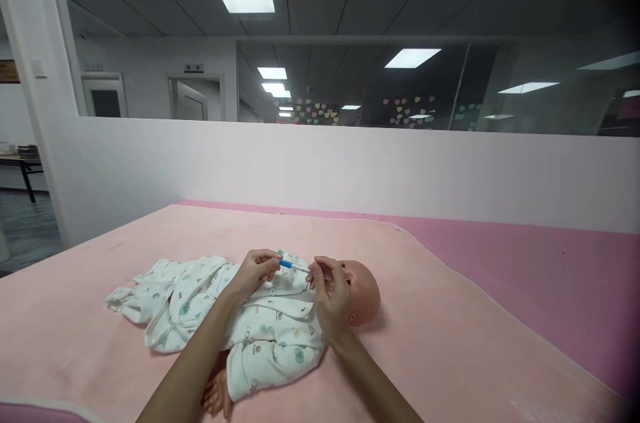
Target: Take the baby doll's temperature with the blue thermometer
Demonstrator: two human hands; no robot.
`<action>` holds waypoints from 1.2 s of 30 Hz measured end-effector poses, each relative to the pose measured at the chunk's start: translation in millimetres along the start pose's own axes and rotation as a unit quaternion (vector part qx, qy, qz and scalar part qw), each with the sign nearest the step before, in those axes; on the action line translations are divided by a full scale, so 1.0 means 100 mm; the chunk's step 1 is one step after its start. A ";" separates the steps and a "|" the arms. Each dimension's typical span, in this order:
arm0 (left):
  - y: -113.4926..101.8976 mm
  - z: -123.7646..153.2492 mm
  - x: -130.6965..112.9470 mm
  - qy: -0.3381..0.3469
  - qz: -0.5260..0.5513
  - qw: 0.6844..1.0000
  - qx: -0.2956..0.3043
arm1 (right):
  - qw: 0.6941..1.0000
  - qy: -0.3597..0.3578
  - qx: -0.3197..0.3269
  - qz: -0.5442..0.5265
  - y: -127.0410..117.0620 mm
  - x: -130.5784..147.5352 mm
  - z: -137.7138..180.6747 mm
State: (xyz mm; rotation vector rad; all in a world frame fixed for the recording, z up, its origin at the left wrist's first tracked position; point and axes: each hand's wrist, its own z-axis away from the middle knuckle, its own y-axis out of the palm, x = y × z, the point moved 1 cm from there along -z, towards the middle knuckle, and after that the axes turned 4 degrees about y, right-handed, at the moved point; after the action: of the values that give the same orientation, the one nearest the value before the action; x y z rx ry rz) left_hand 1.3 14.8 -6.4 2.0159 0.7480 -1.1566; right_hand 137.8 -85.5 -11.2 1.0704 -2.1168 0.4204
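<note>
Head view: thin blue-and-white stick, long axis near level, left to right, right end toward baby doll face. Left hand pinches blue end; right hand pinches other end. Doll lies on pink blanket, head to right.

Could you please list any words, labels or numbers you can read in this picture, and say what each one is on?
None can be read.
Sign above the door: too blurred.
Plaque on the far left wall: too blurred.
Prints on the doll's romper: small pictures, no legible text.
Thin blue-banded tool in the hands: no legible marking.
</note>
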 end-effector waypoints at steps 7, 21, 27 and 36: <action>-0.09 -0.03 -0.02 0.037 0.070 0.993 -0.085 | 0.997 0.002 -0.045 -0.059 -0.06 0.02 -0.03; -0.12 -0.04 0.01 0.029 0.118 0.991 -0.064 | 0.994 0.031 -0.091 -0.054 -0.08 0.03 -0.07; -0.12 -0.02 0.00 0.022 0.145 0.988 -0.053 | 0.994 0.029 -0.090 -0.061 -0.06 0.05 -0.06; -0.09 -0.01 -0.03 0.018 0.148 0.987 -0.060 | 0.995 0.026 -0.090 -0.032 -0.07 0.05 -0.06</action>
State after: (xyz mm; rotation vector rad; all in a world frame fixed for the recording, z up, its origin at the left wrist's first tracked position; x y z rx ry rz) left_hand -6.7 20.3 -6.0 1.9710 0.5010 -0.8865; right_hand 144.2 -89.7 -3.5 1.0105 -2.0259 0.2197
